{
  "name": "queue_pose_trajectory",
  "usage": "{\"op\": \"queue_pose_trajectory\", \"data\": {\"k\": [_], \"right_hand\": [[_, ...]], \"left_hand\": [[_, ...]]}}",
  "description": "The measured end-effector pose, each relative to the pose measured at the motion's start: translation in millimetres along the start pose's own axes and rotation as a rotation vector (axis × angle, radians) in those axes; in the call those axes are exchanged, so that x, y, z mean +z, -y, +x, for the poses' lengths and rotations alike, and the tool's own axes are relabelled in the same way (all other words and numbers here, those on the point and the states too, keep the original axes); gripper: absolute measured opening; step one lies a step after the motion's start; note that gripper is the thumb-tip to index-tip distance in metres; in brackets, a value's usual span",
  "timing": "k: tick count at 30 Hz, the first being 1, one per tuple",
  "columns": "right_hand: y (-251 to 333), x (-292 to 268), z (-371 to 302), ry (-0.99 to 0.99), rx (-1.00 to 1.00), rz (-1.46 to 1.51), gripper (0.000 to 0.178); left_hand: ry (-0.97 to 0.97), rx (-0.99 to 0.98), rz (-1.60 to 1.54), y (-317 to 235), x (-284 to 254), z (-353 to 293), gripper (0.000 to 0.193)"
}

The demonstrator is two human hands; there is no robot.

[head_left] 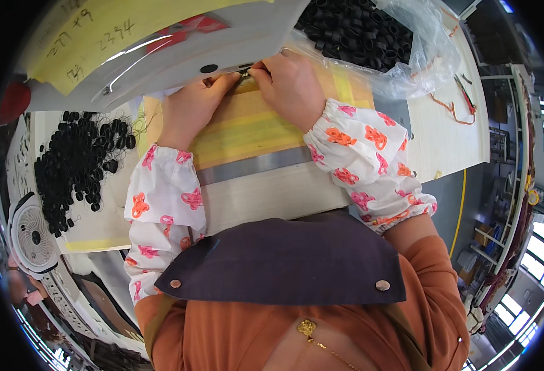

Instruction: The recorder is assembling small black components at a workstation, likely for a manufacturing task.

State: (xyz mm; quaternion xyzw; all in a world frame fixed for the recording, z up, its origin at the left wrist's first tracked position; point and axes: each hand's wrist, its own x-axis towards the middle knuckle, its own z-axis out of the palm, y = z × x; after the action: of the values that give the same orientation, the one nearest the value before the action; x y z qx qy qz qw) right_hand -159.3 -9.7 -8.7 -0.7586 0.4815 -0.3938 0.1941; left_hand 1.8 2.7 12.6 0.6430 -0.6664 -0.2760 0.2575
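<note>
My left hand (192, 106) and my right hand (291, 85) meet beneath the pale grey arm of a sewing machine (179, 74). Both thumbs and forefingers are pinched close together on a small dark piece (244, 72). Most of that piece is hidden by my fingers and the machine, so its kind is unclear. Under my hands lies a work surface covered with tan sheet and yellow tape (241, 130). Printed white sleeve covers reach down both forearms.
A heap of black loops with loose threads (80, 161) lies to the left. At the upper right, a clear plastic bag (429, 62) holds many black rings (358, 34). Red-handled snips (468, 101) rest at the table's right side. A white fan (35, 237) stands far left.
</note>
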Motion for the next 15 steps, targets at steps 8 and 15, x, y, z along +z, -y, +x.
{"op": "queue_pose_trajectory", "data": {"k": [8, 15], "right_hand": [[1, 0, 2, -0.004, -0.004, 0.037, 0.011], [-4, 0, 3, -0.012, -0.008, 0.075, 0.014]], "left_hand": [[-0.009, 0.007, -0.002, 6, 2, 0, 0.032], [0.059, -0.102, 0.037, -1, -3, -1, 0.043]]}}
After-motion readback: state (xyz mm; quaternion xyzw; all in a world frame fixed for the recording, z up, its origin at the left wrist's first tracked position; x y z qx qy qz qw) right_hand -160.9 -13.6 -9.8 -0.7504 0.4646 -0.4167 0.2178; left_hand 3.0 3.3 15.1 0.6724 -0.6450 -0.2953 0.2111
